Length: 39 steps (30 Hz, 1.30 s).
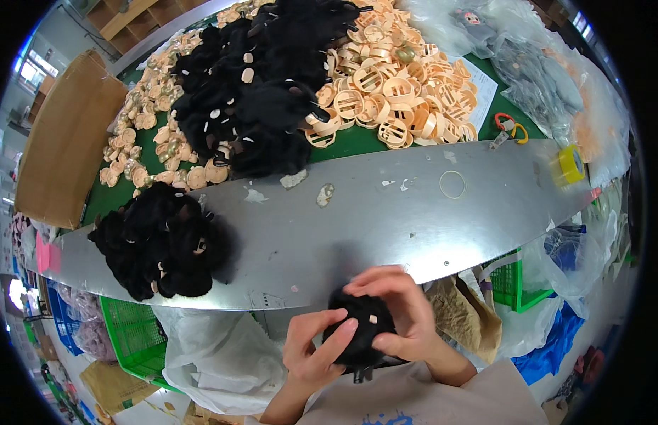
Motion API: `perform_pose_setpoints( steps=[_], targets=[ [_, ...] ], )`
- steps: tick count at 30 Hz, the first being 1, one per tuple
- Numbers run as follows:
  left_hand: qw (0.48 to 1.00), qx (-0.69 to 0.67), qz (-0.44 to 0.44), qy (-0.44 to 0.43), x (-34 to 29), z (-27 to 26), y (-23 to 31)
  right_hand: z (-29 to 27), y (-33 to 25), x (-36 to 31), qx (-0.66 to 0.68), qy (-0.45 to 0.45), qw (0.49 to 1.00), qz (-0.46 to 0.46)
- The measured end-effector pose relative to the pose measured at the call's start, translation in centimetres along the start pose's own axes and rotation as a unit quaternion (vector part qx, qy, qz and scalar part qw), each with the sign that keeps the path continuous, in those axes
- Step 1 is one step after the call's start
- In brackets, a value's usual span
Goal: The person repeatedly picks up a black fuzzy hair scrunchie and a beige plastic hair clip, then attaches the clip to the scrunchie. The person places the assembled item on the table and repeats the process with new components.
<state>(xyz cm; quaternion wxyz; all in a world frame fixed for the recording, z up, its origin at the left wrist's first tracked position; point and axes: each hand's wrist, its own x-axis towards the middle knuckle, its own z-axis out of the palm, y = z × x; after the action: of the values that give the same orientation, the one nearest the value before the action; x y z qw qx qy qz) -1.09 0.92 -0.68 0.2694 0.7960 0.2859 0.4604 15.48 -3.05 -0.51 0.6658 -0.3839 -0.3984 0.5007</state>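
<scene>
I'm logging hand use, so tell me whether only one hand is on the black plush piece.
No, the left hand and the right hand both hold the black plush piece.

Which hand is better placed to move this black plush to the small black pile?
Probably the left hand: it touches the black plush and sits nearer the small black pile; the right hand is farther.

A head-worn fisheye camera, the left of a pair, is looking down and forward from above the person's grey shirt [456, 398]. It is facing the metal surface [375, 219] at close range, bending its long edges and taking in the cardboard [65, 145] at far left.
</scene>
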Motion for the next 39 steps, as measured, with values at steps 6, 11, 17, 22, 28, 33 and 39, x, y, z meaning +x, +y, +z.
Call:
perform_pose_setpoints(
  steps=[6,11,17,22,28,33,39],
  targets=[
    [0.996,-0.038,-0.077,-0.024,0.1,-0.1,0.3,-1.2,-1.1,1.1,-0.161,-0.136,0.975,0.071],
    [0.931,-0.267,-0.218,-0.122,0.0,-1.0,0.9,-1.0,-0.4,0.3,-0.281,-0.099,0.954,-0.041],
    [0.893,-0.342,-0.276,-0.091,-0.5,-0.9,0.4,-1.2,1.2,-0.6,-0.378,-0.1,0.887,-0.244],
    [0.933,-0.269,-0.223,-0.086,-1.0,-0.8,0.3,-1.5,1.5,-0.8,-0.365,-0.087,0.9,-0.22],
    [0.953,-0.236,-0.144,-0.121,-0.9,-0.9,-0.5,-1.1,1.3,-0.8,-0.413,-0.096,0.887,-0.185],
    [0.916,-0.219,-0.334,-0.017,-1.3,0.6,1.5,-0.6,3.3,-1.4,-0.469,-0.029,0.831,-0.298],
    [0.918,-0.244,-0.309,0.057,-2.3,1.7,1.7,-0.1,2.8,-1.7,-0.435,-0.019,0.868,-0.239]
  ],
)
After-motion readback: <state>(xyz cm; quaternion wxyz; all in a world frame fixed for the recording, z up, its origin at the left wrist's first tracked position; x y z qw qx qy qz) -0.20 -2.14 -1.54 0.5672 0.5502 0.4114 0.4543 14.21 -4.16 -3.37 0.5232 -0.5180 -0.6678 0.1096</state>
